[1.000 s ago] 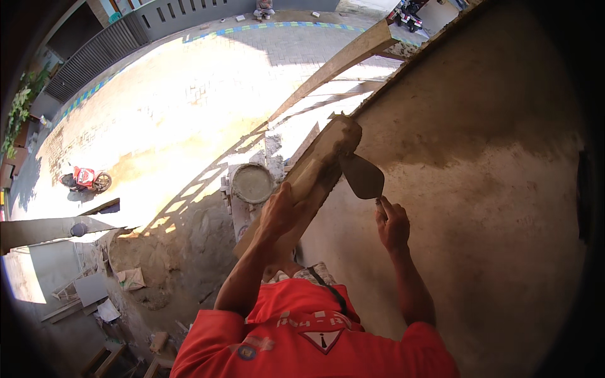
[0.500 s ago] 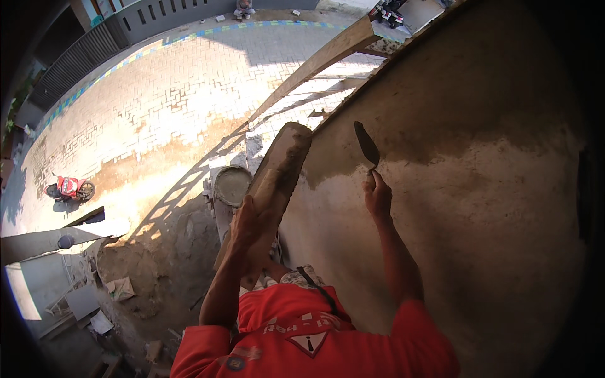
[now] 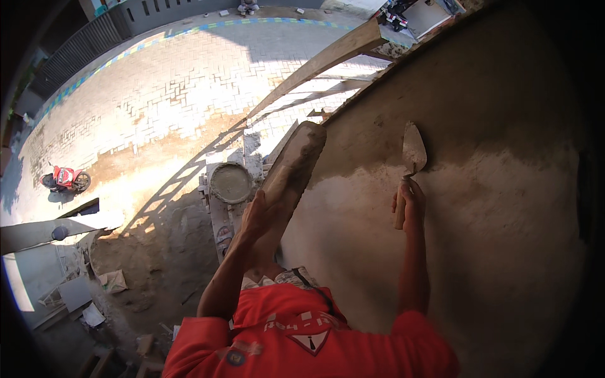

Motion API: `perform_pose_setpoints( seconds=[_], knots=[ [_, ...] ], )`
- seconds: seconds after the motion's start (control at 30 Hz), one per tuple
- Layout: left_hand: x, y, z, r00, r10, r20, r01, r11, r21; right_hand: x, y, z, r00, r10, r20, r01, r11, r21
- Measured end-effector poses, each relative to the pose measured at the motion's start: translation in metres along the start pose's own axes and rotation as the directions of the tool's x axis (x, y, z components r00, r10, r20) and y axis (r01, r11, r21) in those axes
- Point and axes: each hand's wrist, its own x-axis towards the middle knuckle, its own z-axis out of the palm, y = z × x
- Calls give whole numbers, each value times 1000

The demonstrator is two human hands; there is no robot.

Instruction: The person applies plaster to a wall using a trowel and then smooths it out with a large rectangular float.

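My left hand [image 3: 256,217] is closed around the edge of a long wooden board [image 3: 293,170] that slants up in front of me, with grey mortar smeared along it. In my right hand [image 3: 411,200] is a pointing trowel [image 3: 414,150], gripped by its wooden handle, its blade pointing away from me. The blade's pale, mortar-stained face shows, close to the plastered wall [image 3: 479,208]; whether it touches cannot be told. Darker, wet-looking plaster [image 3: 479,120] covers the wall's far part, and paler plaster lies nearer me.
A round bucket of grey mortar [image 3: 231,181] stands on scaffold planks [image 3: 219,217] left of the board. A curved wooden beam [image 3: 321,57] slants beyond it. Far below are a paved street [image 3: 157,94], a red motorcycle [image 3: 65,179] and a person [image 3: 247,7] sitting at the far edge.
My right hand has moved right along the wall and turned the trowel, so its blade face now shows instead of a dark narrow side. The board in my left hand has shifted slightly right.
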Motion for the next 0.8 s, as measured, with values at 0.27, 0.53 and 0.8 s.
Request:
perform_pose_setpoints(
  seconds=[0.27,0.53,0.8],
  knots=[
    [81,77,137,999,27,22,-14,893,-450,-136,-17,-122,778,-561,-285,486,823,-293],
    [121,183,250,975,45,217,115,733,-670,-261,-24,-279,340,-857,387,163,-352,-922],
    [64,123,336,979,-47,199,170,728,-665,-262,-60,-252,292,-804,-518,533,586,-610]
  ],
)
